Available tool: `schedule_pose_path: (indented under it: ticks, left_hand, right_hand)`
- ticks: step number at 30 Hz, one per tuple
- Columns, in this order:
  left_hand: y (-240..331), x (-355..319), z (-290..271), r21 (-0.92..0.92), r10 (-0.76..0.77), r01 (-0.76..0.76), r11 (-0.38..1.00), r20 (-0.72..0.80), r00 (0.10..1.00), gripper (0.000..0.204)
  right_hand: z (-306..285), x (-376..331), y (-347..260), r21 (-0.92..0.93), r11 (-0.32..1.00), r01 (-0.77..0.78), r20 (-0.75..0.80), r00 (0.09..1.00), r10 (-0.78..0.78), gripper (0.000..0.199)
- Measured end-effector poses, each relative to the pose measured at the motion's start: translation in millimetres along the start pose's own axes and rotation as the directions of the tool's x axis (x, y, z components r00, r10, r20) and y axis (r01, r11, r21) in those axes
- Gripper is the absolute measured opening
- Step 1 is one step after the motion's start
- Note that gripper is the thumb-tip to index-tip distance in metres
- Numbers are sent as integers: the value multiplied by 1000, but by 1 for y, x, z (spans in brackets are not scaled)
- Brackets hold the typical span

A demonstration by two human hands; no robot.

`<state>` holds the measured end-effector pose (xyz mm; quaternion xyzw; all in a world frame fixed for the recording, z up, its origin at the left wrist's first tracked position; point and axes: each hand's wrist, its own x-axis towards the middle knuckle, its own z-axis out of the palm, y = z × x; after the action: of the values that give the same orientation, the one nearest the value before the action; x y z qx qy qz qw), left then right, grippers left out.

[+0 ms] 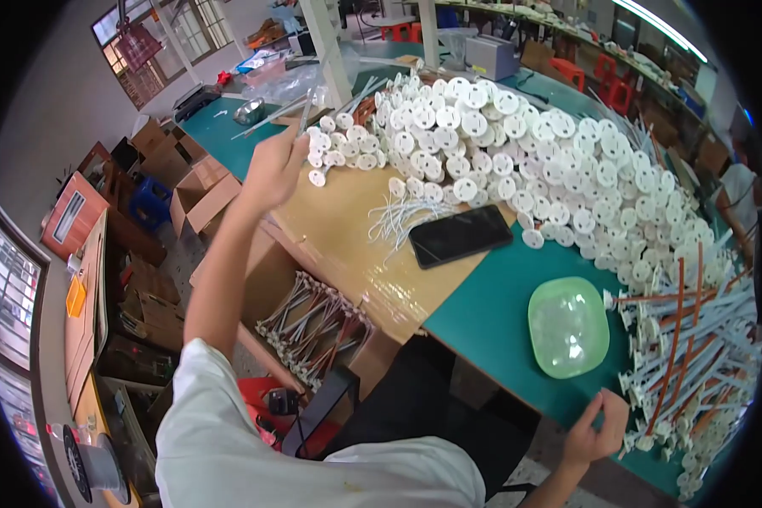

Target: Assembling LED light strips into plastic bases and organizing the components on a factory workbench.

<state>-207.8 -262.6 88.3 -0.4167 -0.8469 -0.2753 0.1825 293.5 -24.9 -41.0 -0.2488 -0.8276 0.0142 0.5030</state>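
The person's left hand (273, 169) is stretched far out over the counter (491, 313), pinched shut on a thin pale rod (306, 106) that stands nearly upright above the near edge of the heap of white discs (516, 144). The right hand (597, 427) hangs low at the counter's front edge, fingers curled loosely with nothing clearly in them, just beside the pile of white and orange rods with disc ends (694, 356). A green plastic dish (568, 326) lies upside down between the hands, and a dark phone (460, 235) rests on the brown board near loose white ties (398, 216). To work cleanly here, I'd say keep the rod upright and steady, grip close to its lower end, and bring one disc at a time rather than stirring the heap. A box of finished pieces (317, 326) sits below the counter.
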Motion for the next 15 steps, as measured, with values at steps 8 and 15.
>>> schedule_pose_path:
  ticks: [8, 15]
  left_hand:
    - [-91, 117, 49, 492, 11, -167, 855, 304, 953, 41]
    - [69, 20, 75, -4, 191, -198, 980, -241, 952, 27]
  right_hand:
    - [5, 2, -6, -118, 986, -121, 157, 978, 139, 5]
    - [20, 13, 0, 9, 990, -144, 112, 984, 142, 11]
